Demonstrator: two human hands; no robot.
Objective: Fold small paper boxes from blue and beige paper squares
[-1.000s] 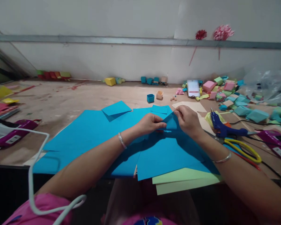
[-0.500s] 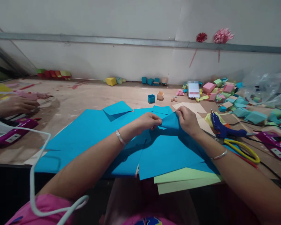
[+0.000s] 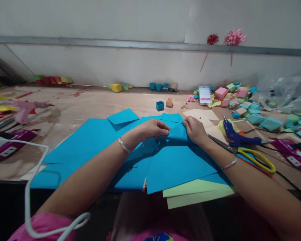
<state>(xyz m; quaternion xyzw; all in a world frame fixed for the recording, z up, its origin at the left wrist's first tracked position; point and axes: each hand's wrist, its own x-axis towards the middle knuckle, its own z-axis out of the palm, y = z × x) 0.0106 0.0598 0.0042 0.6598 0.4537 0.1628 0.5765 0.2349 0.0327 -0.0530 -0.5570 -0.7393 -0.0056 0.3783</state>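
Between my hands is a small piece of blue paper (image 3: 177, 132), raised a little over the blue sheets. My left hand (image 3: 154, 130) pinches its left edge between thumb and fingers. At its right upper corner, my right hand (image 3: 195, 129) grips it with the fingers curled round the edge. Below lies a large blue sheet (image 3: 178, 167), with pale green sheets (image 3: 198, 194) sticking out beneath it at the table's front edge. More blue paper (image 3: 87, 140) spreads to the left, and a smaller blue piece (image 3: 123, 116) rests on top of it.
Right of my right hand lie yellow-handled scissors (image 3: 257, 160) and a blue glue gun (image 3: 234, 135). Folded paper boxes (image 3: 261, 110) are heaped at the back right. A pink glue gun (image 3: 26, 108) stands at the left. A white cable (image 3: 27, 201) loops by my left arm.
The other person's hand at the left has gone from view, leaving the pink glue gun in sight. My hands keep hold of the blue piece, and the view has shifted slightly.
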